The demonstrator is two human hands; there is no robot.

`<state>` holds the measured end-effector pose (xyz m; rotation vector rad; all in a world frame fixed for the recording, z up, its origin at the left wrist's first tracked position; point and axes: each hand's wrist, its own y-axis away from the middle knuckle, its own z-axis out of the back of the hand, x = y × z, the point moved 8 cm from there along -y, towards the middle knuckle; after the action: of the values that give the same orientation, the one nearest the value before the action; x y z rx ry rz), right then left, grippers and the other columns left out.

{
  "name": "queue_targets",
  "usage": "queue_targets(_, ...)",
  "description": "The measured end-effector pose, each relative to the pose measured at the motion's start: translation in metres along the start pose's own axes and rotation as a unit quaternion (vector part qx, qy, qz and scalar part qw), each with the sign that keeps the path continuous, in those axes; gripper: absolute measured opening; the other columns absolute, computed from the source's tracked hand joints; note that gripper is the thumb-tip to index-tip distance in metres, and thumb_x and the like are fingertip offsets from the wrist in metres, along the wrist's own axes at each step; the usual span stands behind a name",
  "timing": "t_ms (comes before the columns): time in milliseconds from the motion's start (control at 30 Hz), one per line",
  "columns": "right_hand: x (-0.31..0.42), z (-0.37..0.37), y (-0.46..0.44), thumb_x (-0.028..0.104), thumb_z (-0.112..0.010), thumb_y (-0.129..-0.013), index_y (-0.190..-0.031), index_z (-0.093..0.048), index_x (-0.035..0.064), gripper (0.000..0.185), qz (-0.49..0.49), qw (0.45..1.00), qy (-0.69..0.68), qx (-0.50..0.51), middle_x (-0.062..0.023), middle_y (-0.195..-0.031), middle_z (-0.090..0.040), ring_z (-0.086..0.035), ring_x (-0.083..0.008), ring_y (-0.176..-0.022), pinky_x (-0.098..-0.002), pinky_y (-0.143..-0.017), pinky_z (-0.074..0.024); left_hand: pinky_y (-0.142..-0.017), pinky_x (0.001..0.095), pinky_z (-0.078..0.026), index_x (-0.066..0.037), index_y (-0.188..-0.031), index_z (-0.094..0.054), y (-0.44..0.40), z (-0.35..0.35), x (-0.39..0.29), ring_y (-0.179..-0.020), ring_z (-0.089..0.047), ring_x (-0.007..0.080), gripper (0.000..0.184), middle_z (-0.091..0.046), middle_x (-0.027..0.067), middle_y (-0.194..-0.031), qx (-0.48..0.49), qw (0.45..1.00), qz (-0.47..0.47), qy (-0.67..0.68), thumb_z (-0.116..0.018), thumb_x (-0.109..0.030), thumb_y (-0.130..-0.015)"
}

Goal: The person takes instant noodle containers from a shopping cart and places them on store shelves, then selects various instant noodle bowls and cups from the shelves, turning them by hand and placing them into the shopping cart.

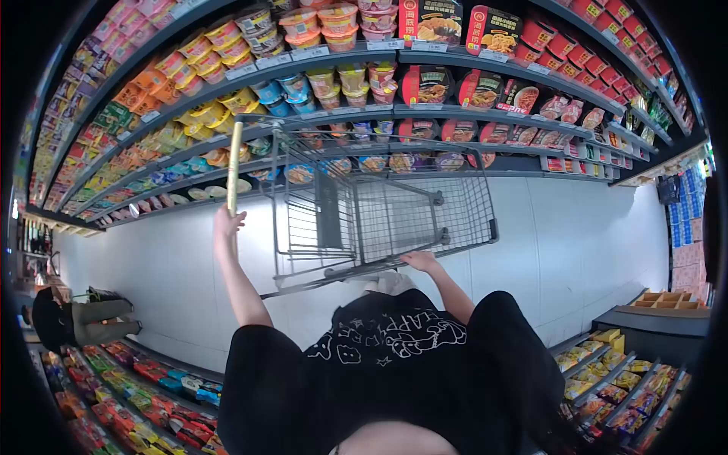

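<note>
A grey wire shopping cart [413, 220] stands sideways before me, its basket bare and the fold-down seat part at its left end. My left hand [230, 222] is closed around the cart's pale yellow handle bar [234, 163] at the left end. Some of its fingers show on the right side of the bar. My right hand [419, 260] is closed on the near top rim of the cart, right of its middle. The rim hides part of the fingers.
Shelves of instant noodle cups [337, 26] and boxed meals [431, 23] curve across the far side. Snack racks [144, 379] stand behind me at left, and more packets [607, 371] at right. Another person [76, 318] is in the aisle at far left. Pale floor [546, 227] surrounds the cart.
</note>
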<state>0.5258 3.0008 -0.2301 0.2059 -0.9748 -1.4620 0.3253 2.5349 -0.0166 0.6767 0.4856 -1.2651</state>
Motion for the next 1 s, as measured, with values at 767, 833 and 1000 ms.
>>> queue_targets(767,-0.199,0.041,0.170,0.003,-0.057,-0.062,-0.073,-0.059,0.0065,0.011,-0.385,0.730,-0.135,-0.548,-0.0150,-0.111,-0.049,-0.032,-0.0354,-0.118,-0.0453,-0.103,-0.0171,-0.094,0.0375,-0.033,-0.010,-0.132,-0.020,0.077,-0.164,-0.180,-0.116,-0.035,0.0365,0.081,-0.033,0.0196,-0.127,-0.028,0.970,-0.235,0.060,-0.059,0.004,-0.062)
queue_targets(833,-0.223,0.041,0.176,0.005,-0.057,-0.064,-0.079,-0.059,0.0050,0.016,-0.386,0.759,-0.148,-0.503,-0.0168,-0.113,-0.048,-0.031,-0.0348,-0.118,-0.0470,-0.102,-0.0179,-0.095,0.0381,-0.032,-0.010,-0.132,-0.020,0.093,-0.180,-0.204,-0.117,-0.033,0.0372,0.080,-0.030,0.0198,-0.130,-0.016,0.968,-0.241,0.067,-0.058,0.006,-0.063)
queue_targets(1000,-0.248,0.064,0.211,0.006,-0.057,-0.065,-0.098,-0.051,0.0037,0.033,-0.380,0.689,-0.072,-0.613,-0.0177,-0.120,-0.040,-0.026,-0.0344,-0.122,-0.0505,-0.101,-0.0179,-0.100,0.0407,-0.025,-0.011,-0.128,-0.033,0.135,-0.221,-0.277,-0.122,-0.025,0.0383,0.071,-0.021,0.0197,-0.135,-0.046,0.927,-0.368,-0.048,-0.049,0.012,-0.064)
